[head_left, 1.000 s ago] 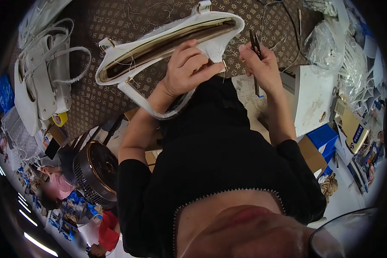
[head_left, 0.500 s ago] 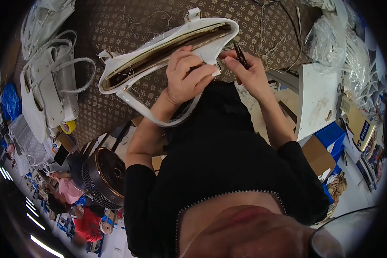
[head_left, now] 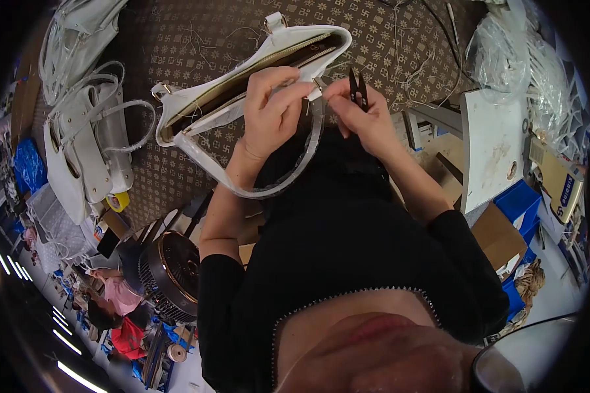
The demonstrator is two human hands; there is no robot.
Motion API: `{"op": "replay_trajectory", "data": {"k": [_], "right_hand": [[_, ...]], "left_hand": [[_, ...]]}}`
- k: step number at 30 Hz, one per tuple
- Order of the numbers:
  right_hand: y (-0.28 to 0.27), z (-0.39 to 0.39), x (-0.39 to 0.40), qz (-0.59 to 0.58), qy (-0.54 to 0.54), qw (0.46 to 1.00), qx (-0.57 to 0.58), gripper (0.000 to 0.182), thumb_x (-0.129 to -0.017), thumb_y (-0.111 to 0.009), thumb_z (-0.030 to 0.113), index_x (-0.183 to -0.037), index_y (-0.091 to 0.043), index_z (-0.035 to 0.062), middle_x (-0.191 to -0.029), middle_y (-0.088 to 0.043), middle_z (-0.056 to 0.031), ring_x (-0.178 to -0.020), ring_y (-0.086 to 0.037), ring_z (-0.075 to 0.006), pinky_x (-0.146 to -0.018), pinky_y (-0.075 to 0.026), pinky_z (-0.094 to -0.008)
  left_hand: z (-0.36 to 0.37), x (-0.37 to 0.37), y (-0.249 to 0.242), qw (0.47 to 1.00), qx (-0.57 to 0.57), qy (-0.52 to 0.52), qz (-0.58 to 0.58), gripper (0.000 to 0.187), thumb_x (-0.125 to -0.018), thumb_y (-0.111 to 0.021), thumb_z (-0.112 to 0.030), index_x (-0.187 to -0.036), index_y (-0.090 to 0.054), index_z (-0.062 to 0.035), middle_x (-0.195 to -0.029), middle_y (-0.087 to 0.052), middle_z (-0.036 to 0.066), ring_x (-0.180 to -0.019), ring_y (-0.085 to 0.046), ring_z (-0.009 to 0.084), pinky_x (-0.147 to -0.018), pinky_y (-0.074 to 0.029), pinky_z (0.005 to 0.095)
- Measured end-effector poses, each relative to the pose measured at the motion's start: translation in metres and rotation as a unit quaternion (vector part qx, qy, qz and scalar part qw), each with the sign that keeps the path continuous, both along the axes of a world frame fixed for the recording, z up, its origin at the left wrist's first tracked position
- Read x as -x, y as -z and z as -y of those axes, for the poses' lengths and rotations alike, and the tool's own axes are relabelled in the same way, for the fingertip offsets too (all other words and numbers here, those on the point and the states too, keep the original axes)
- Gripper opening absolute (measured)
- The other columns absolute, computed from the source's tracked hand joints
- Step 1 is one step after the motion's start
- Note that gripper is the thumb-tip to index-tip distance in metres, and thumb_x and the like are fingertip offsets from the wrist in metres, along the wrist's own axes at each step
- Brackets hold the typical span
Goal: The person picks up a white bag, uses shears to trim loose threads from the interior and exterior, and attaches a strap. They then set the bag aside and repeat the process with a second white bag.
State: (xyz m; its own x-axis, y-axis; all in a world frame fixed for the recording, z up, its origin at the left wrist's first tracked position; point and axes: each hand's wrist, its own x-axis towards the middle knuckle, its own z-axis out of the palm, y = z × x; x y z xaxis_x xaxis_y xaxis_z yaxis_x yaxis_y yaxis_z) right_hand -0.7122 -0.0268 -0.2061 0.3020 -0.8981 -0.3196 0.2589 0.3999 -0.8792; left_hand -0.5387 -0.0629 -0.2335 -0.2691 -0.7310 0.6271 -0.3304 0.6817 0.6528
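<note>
My left hand point(head_left: 272, 111) grips the near end of a white handbag point(head_left: 242, 78) that lies with its zip open on the patterned brown tabletop point(head_left: 177, 39). Its fingers pinch the metal fitting at the bag's corner. The bag's white strap point(head_left: 269, 187) loops down below my wrist. My right hand point(head_left: 360, 114) sits right next to the left hand. It holds small black thread snips point(head_left: 357, 88) with the blades pointing up, and its fingertips touch the same corner of the bag.
Two more white handbags point(head_left: 92, 137) lie at the left of the table beside a yellow tape roll point(head_left: 118, 201). Loose threads litter the cloth. Plastic-wrapped parts point(head_left: 505, 59) and a white board point(head_left: 495, 144) are at the right. A round fan point(head_left: 170, 275) stands below the table, with other people beyond it.
My right hand with the snips has moved left, up against my left hand at the bag's corner. The bag has shifted slightly left and up, and the strap now hangs lower.
</note>
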Motion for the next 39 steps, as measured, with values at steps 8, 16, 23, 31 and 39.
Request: {"op": "replay_trajectory", "data": {"k": [8, 16, 23, 31, 39], "right_hand": [[0.021, 0.006, -0.014, -0.022, 0.056, 0.998, -0.004, 0.028, -0.08, -0.064, 0.014, -0.105, -0.058, 0.0042, -0.06, -0.049, 0.0066, -0.047, -0.042, -0.0016, -0.042, -0.034, -0.0179], [-0.032, 0.015, 0.004, 0.035, -0.065, 0.994, 0.085, 0.023, -0.085, -0.061, 0.021, -0.097, -0.063, 0.0021, -0.056, -0.048, 0.0042, -0.045, -0.04, -0.0018, -0.042, -0.03, -0.0171], [-0.046, 0.052, 0.001, -0.012, 0.111, 0.974, 0.195, 0.023, -0.088, -0.055, 0.021, -0.099, -0.064, 0.0028, -0.051, -0.041, 0.0064, -0.043, -0.035, -0.0014, -0.041, -0.027, -0.0178], [0.012, 0.046, -0.021, -0.151, 0.128, 0.97, 0.141, 0.028, -0.078, -0.068, 0.028, -0.089, -0.065, 0.0026, -0.06, -0.05, 0.0068, -0.055, -0.041, -0.0011, -0.05, -0.035, -0.0183], [0.019, 0.053, -0.026, -0.263, 0.075, 0.945, 0.182, 0.021, -0.077, -0.07, 0.022, -0.084, -0.064, 0.0022, -0.065, -0.056, 0.0041, -0.06, -0.044, -0.0014, -0.054, -0.037, -0.0185]], "left_hand": [[0.01, -0.001, -0.003, 0.998, -0.058, -0.025, 0.007, 0.038, -0.066, -0.061, 0.009, -0.101, -0.059, -0.008, -0.094, -0.058, 0.01, -0.082, -0.057, 0.0248, -0.065, -0.048, 0.0315], [0.031, 0.001, -0.011, 1.0, 0.014, -0.004, -0.008, 0.03, -0.07, -0.062, -0.002, -0.099, -0.062, -0.0067, -0.091, -0.058, 0.011, -0.08, -0.058, 0.0243, -0.068, -0.048, 0.0292], [0.056, -0.002, -0.009, 0.895, -0.353, -0.029, -0.273, 0.023, -0.087, -0.049, -0.016, -0.09, -0.06, 0.0033, -0.083, -0.06, 0.005, -0.072, -0.054, 0.0108, -0.069, -0.043, 0.0238], [0.063, 0.006, -0.024, 0.842, -0.397, -0.071, -0.358, 0.022, -0.088, -0.052, -0.022, -0.076, -0.056, -0.0039, -0.068, -0.055, -0.001, -0.056, -0.048, 0.0066, -0.052, -0.037, 0.0198], [0.062, 0.002, -0.02, 0.834, -0.401, -0.041, -0.376, 0.028, -0.089, -0.051, -0.027, -0.079, -0.06, -0.0015, -0.07, -0.059, 0.003, -0.059, -0.052, 0.0076, -0.054, -0.04, 0.0212]]}}
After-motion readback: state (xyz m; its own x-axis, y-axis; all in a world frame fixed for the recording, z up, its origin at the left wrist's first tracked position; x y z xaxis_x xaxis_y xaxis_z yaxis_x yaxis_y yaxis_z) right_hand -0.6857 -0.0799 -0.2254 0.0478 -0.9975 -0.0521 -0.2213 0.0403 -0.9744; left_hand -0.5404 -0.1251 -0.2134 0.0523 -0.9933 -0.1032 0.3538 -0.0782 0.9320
